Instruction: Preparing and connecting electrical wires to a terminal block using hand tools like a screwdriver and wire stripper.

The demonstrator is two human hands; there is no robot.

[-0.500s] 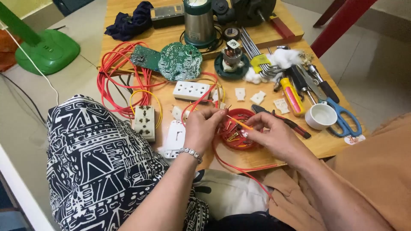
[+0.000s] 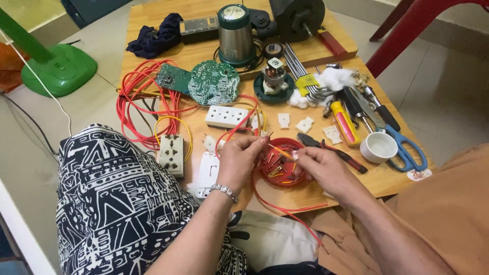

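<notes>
Left hand [image 2: 239, 162]: fingers pinched together on a thin red insulated wire [image 2: 232, 133], bead bracelet at the wrist.

Right hand [image 2: 326, 168]: fingertips closed on a slim orange-yellow stick-like piece [image 2: 281, 151], its exact kind too small to tell; the piece spans the gap toward the left hand's fingertips.

Directly beneath both hands: a small round red plastic dish [image 2: 283, 172], shallow, holding loose brass-coloured screws and pins. It sits near the front edge of the low wooden table [image 2: 204, 35].

At 9 o'clock of the dish: a flat white plastic switch plate [image 2: 208, 173], then a cream rectangular socket block [image 2: 171, 155].

At 11 o'clock: a white three-outlet socket strip [image 2: 226, 116]; beyond it a round green printed circuit board [image 2: 214, 81] and loose coils of red cable [image 2: 135, 102].

At 2 o'clock: black-and-red pliers [image 2: 331, 148], a yellow-handled screwdriver [image 2: 345, 123], a small white cup [image 2: 378, 147], blue-handled scissors [image 2: 405, 147].

At 12 o'clock, far: a cylindrical metal blender base [image 2: 236, 35].
</notes>
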